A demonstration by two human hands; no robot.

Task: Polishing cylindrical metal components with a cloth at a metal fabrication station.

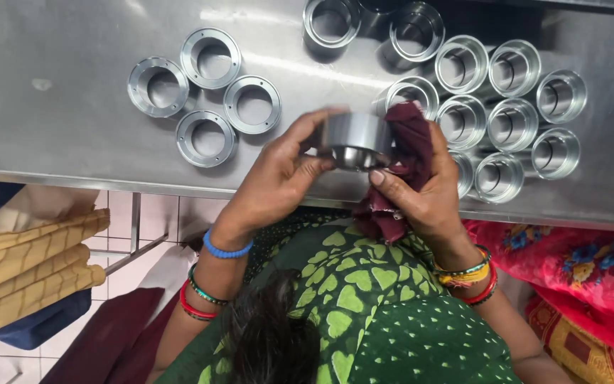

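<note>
My left hand grips a shiny round metal sleeve from its left side, fingers curled over the top rim, and holds it just above the near edge of the steel table. My right hand clutches a maroon cloth, which is pressed against the sleeve's right side. The right thumb touches the sleeve's lower rim. Part of the cloth hangs below my right palm. Both wrists carry coloured bangles.
Several flat flanged metal rings lie grouped on the table's left. A cluster of several upright metal sleeves fills the right and back. Folded yellow fabric sits lower left and pink floral fabric lower right.
</note>
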